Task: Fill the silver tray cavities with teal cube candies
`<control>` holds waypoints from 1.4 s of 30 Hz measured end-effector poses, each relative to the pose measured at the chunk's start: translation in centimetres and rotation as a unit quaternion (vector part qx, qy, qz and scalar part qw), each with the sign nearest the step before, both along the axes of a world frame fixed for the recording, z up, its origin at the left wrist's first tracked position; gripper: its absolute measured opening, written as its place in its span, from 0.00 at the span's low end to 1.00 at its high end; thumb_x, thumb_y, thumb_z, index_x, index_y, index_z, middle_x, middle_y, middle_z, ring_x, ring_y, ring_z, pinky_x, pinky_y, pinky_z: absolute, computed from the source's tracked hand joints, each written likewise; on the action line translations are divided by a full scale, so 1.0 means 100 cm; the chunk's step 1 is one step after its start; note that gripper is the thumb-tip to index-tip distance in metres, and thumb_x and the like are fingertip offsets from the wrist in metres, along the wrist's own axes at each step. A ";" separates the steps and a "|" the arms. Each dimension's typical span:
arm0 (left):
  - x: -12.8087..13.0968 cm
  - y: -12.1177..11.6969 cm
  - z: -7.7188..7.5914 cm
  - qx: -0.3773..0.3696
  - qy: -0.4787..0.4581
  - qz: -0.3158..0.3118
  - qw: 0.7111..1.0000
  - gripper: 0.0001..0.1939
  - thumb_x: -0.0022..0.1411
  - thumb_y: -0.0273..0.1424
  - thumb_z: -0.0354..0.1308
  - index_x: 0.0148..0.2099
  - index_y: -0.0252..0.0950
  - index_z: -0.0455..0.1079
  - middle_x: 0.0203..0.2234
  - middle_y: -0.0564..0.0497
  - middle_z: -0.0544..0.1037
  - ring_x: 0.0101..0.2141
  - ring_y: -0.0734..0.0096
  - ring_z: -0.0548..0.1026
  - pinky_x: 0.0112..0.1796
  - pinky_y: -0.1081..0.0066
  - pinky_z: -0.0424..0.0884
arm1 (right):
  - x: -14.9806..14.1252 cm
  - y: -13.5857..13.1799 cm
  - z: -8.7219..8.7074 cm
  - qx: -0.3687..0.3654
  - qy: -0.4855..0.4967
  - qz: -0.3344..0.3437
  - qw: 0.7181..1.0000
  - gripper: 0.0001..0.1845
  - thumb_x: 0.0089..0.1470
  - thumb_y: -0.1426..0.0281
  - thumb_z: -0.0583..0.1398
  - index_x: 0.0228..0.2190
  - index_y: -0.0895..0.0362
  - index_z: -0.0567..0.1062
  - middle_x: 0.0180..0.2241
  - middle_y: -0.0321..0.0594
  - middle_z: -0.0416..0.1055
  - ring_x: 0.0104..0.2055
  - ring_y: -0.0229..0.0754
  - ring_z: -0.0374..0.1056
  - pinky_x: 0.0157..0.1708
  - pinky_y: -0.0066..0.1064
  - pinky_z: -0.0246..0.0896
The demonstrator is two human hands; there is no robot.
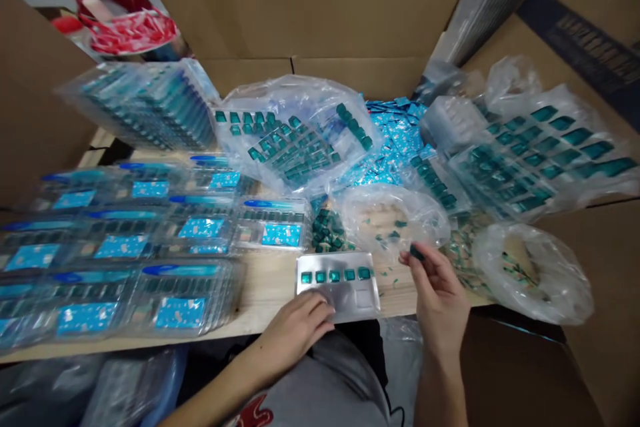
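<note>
On the wooden table's front edge lies a small silver tray (345, 307) with a row of several glossy teal false nails (335, 275) in its upper part. My left hand (303, 321) is at the tray's front left corner, fingers on top and thumb by the front edge. To the right, my right hand (440, 290) pinches a dark teal false nail (416, 252) between thumb and fingers, above the table. Just beyond it lies an open clear plastic bag (430, 217) with a few dark teal pieces inside. Loose teal false nails (327, 228) are heaped behind the tray.
Stacked clear blister packs (180, 310) with blue packets cover the left side. A bag of teal nails (300, 140) and a pile of blue packets (395, 140) lie behind. At right are bagged nail sheets (540, 147) and another plastic bag (560, 280). Cardboard (310, 7) walls the back.
</note>
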State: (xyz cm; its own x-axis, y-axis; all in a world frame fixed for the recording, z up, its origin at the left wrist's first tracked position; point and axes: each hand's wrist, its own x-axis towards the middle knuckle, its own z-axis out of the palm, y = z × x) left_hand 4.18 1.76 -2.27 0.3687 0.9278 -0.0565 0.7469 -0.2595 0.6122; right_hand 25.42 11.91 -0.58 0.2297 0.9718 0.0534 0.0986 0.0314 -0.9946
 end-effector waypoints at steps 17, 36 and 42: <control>-0.005 0.023 0.029 -0.165 0.042 -0.061 0.983 0.15 0.70 0.21 0.41 0.39 0.36 0.69 0.39 0.50 0.75 0.38 0.71 0.74 0.41 0.73 0.69 | 0.024 -0.032 -0.023 -0.068 -0.017 -0.043 0.997 0.13 0.50 0.65 0.66 0.39 0.55 0.80 0.27 0.37 0.80 0.29 0.41 0.75 0.35 0.36 0.71; 0.006 0.005 0.013 0.157 0.101 -0.094 0.978 0.10 0.62 0.16 0.48 0.37 0.34 0.66 0.45 0.41 0.77 0.47 0.56 0.74 0.46 0.58 0.74 | 0.007 -0.034 -0.040 -0.017 -0.114 0.105 0.988 0.07 0.56 0.71 0.54 0.34 0.54 0.73 0.32 0.40 0.75 0.29 0.40 0.71 0.28 0.31 0.67; 0.011 0.008 0.001 0.144 0.105 -0.089 0.980 0.08 0.68 0.21 0.49 0.44 0.31 0.68 0.44 0.40 0.76 0.45 0.56 0.74 0.45 0.58 0.73 | 0.000 -0.024 -0.039 0.018 -0.285 0.216 0.934 0.13 0.60 0.71 0.56 0.42 0.54 0.79 0.33 0.42 0.72 0.34 0.44 0.70 0.33 0.32 0.64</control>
